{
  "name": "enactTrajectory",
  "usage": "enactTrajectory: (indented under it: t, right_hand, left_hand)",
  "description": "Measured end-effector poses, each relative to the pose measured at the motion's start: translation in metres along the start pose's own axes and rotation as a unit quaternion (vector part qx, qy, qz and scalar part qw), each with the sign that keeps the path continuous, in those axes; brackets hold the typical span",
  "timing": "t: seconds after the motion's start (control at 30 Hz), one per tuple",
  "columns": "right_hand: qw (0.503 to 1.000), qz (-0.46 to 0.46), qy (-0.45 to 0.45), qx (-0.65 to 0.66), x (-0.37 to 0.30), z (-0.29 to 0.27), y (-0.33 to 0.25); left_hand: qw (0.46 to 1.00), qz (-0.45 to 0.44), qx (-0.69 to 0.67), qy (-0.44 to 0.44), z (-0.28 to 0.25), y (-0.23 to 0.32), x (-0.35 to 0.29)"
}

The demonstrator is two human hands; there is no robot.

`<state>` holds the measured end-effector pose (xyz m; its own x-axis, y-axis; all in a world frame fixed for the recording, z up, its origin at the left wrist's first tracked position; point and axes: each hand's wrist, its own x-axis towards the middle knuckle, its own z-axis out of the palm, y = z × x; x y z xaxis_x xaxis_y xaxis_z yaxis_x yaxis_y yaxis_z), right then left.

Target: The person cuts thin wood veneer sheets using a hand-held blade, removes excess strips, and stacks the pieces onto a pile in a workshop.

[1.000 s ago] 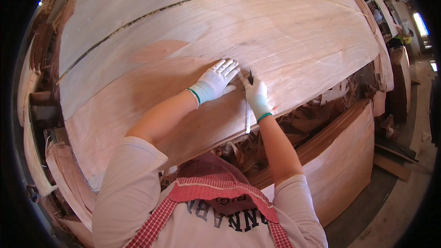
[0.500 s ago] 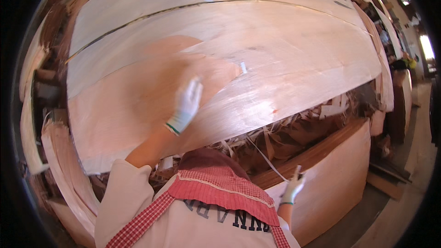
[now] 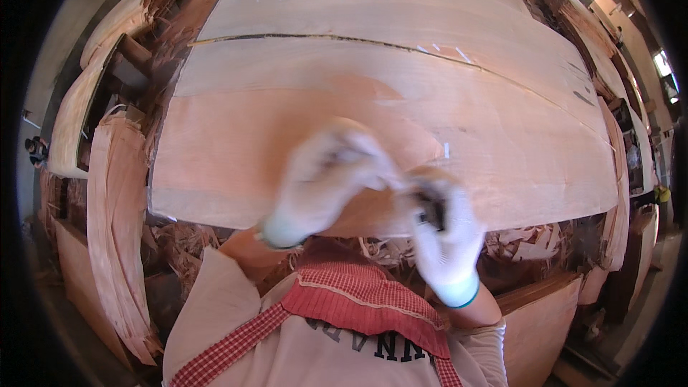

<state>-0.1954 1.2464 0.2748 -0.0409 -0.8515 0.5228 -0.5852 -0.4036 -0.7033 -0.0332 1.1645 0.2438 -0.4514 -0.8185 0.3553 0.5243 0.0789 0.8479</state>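
Observation:
Both of my hands wear white knit gloves with teal cuffs and meet in front of my chest, over the near edge of a large pale wood veneer sheet [image 3: 530, 129]. My left hand [image 3: 326, 179] is closed, its fingertips pinched toward the right hand's fingers. My right hand [image 3: 444, 226] is closed too, with a dark patch at its palm. Motion blur hides what the fingers hold, if anything. Beyond the hands lies a pinkish veneer patch [image 3: 208, 143], with a small white tape piece [image 3: 446, 150] near its right tip.
A dark, narrow split [image 3: 287, 36] crosses the sheet farther off. Torn veneer scraps [image 3: 530, 244] fill the gap below the near edge. Stacked veneer [image 3: 118, 193] hangs at the left; a board stack [image 3: 537, 330] stands at the lower right. Small distant people show at both sides.
My left hand has lifted off the veneer and come toward my chest. My right hand has risen from the lower right to meet it. The view has shifted too.

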Motion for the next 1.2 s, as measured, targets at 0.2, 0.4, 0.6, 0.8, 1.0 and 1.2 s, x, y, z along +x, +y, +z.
enactTrajectory:
  t: [0.2, 0.4, 0.6, 0.8, 1.0, 1.2]
  right_hand:
    - [0.912, 0.223, -0.197, 0.282, 0.064, 0.124, 0.009]
    - [0.815, 0.493, -0.109, 0.284, 0.062, 0.257, 0.16]
    - [0.782, 0.553, 0.01, 0.288, 0.063, 0.311, 0.251]
    - [0.847, 0.519, -0.004, 0.115, 0.069, 0.308, 0.256]
    - [0.814, 0.565, -0.012, 0.131, 0.07, 0.24, 0.278]
    - [0.907, 0.302, -0.089, -0.279, 0.05, 0.213, 0.326]
  left_hand:
    - [0.892, 0.119, 0.312, 0.306, -0.144, 0.055, 0.033]
    - [0.806, -0.051, 0.564, 0.174, -0.31, -0.132, 0.081]
    - [0.738, 0.021, 0.66, 0.138, -0.334, -0.23, 0.147]
    - [0.66, 0.059, 0.743, 0.094, -0.35, -0.245, 0.139]
    - [0.607, -0.014, 0.793, -0.046, -0.328, -0.237, 0.145]
    - [0.597, 0.047, 0.742, -0.303, -0.278, -0.248, 0.119]
